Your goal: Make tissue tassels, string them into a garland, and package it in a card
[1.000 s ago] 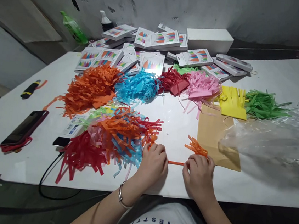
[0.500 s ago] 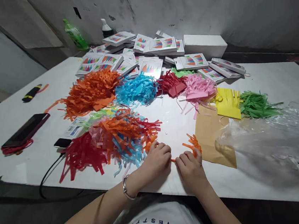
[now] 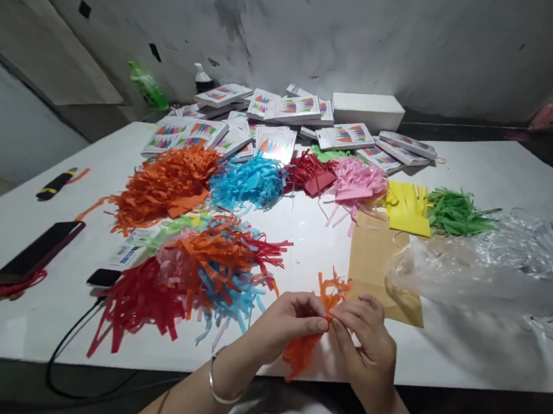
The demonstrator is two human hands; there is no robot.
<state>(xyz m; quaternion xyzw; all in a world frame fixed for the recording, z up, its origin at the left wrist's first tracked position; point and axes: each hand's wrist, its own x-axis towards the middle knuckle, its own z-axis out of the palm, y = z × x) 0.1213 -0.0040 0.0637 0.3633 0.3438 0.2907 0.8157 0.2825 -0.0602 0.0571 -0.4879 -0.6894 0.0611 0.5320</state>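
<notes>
Between my two hands is an orange paper tassel (image 3: pixel 301 356), its fringe fanning out above and below my fingers. My left hand (image 3: pixel 289 320), with a silver bangle on the wrist, pinches its middle between thumb and fingers. My right hand (image 3: pixel 366 338) pinches the same spot from the other side, so the fingertips of both hands meet. Left of my left hand lies a pile of finished-looking tassels, with red strips (image 3: pixel 145 302), orange strips (image 3: pixel 217 253) and light blue strips (image 3: pixel 234 301). Exactly how the paper is twisted or folded is hidden by my fingers.
Behind lie bunches of fringed paper: orange (image 3: pixel 165 182), blue (image 3: pixel 249 181), dark red (image 3: pixel 313 173), pink (image 3: pixel 358 179), yellow (image 3: pixel 409 208) and green (image 3: pixel 458 211). Printed boxes (image 3: pixel 294 108) are heaped farther back. A phone (image 3: pixel 33 260) lies left; brown paper (image 3: pixel 374 257) and clear plastic (image 3: pixel 472 273) lie right.
My hands have come off the table surface, where they held the orange strip stretched between them, and now meet at its middle. The tassel's fringed ends are brought together, pointing up and down.
</notes>
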